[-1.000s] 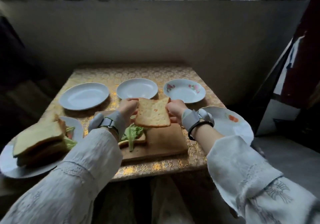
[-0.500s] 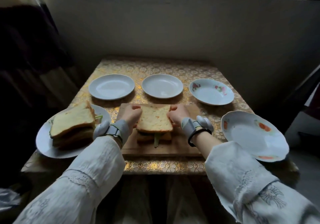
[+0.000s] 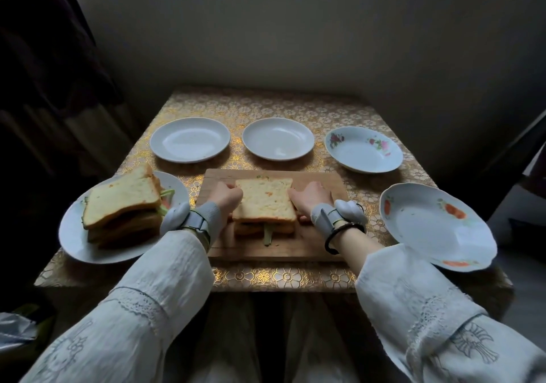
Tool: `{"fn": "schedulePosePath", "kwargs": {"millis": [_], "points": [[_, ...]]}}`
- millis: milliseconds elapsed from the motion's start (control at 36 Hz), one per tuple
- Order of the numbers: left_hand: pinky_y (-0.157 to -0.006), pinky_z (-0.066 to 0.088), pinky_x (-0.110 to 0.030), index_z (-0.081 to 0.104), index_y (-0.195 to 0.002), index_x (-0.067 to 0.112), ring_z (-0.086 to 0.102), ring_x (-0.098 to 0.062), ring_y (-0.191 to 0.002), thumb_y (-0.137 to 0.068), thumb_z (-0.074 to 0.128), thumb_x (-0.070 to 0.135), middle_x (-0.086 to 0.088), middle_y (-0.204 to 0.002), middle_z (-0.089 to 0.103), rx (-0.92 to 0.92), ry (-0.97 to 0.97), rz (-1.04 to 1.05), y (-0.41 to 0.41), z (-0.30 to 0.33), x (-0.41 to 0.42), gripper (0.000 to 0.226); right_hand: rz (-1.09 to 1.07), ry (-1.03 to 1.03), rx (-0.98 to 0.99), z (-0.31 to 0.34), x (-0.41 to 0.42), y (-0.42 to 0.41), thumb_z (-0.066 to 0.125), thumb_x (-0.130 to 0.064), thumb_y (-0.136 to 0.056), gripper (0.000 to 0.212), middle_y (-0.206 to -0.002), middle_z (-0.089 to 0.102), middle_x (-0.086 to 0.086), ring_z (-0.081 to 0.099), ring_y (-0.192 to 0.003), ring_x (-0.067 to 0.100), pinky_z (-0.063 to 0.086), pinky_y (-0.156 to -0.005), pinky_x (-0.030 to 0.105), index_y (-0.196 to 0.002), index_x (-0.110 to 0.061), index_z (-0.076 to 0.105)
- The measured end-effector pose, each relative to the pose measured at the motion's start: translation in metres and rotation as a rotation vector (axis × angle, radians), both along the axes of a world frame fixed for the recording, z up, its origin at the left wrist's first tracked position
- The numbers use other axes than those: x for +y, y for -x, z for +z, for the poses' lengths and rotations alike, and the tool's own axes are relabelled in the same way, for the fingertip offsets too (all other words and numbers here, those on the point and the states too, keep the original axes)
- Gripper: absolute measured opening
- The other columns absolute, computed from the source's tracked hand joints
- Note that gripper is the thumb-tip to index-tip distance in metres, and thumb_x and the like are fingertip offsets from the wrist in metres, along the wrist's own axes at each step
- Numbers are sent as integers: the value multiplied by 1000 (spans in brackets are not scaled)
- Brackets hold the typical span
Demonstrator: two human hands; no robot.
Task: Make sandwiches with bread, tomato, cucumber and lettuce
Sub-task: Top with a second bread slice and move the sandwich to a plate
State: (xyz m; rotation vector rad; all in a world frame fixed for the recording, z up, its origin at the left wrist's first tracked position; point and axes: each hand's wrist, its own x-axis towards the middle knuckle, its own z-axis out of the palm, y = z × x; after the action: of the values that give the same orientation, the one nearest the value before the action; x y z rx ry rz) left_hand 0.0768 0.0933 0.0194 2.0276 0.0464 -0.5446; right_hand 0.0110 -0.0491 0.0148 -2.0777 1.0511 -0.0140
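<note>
1. Gold floral cloth covers the small table (image 3: 266,104), which stands against a plain grey wall.
2. Along the far edge sit three bare dishes: two white plates (image 3: 190,139) (image 3: 278,138) and, to the right, a flowered bowl (image 3: 364,149).
3. At near right, a scalloped dish with orange motifs (image 3: 437,226) holds nothing and overhangs the table edge.
4. At near left, a white plate (image 3: 76,234) carries a stack of finished sandwiches (image 3: 122,206), with green filling showing at its right side.
5. On the wooden board (image 3: 319,181) at the centre lies the new sandwich (image 3: 263,205), flat, its sides running near to far; a green strip pokes out toward the near edge.
6. The left hand (image 3: 224,198) and right hand (image 3: 310,198) press against the sandwich's left and right edges, fingers curled around it.
</note>
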Motion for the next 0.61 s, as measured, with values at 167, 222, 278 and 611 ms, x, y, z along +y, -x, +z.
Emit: {"fn": "schedulePosePath", "kwargs": {"millis": [167, 222, 278, 611], "points": [[-82, 50, -31, 39, -137, 2, 54, -27, -120, -95, 39, 6, -14, -136, 49, 175, 123, 87, -5, 3, 2, 42, -25, -221, -18, 4, 4, 0, 54, -27, -88, 43, -115, 65, 17, 64, -106, 33, 55, -91, 42, -117, 4, 58], [-62, 47, -23, 38, -139, 3, 60, -19, -94, -95, 40, 5, -11, -118, 59, 218, 171, 90, -5, 5, 3, 44, -7, -275, -2, 7, 5, -2, 54, -26, -89, 43, -120, 62, 16, 62, -111, 32, 53, -94, 42, -121, 2, 55], [-53, 43, -22, 41, -136, 3, 53, -13, -71, -95, 42, 5, -6, -91, 57, 245, 184, 79, -4, 9, 4, 41, 8, -331, 16, 9, 5, -4, 54, -27, -89, 44, -121, 62, 15, 62, -111, 31, 53, -95, 42, -124, 1, 53], [-77, 43, -34, 41, -135, 9, 49, -22, -104, -96, 47, 16, -9, -122, 48, 281, 115, 43, -7, 13, -2, 40, 23, -459, 45, 11, 10, -13, 52, -37, -92, 57, -142, 48, 6, 48, -130, 23, 40, -105, 32, -140, -8, 42]]}}
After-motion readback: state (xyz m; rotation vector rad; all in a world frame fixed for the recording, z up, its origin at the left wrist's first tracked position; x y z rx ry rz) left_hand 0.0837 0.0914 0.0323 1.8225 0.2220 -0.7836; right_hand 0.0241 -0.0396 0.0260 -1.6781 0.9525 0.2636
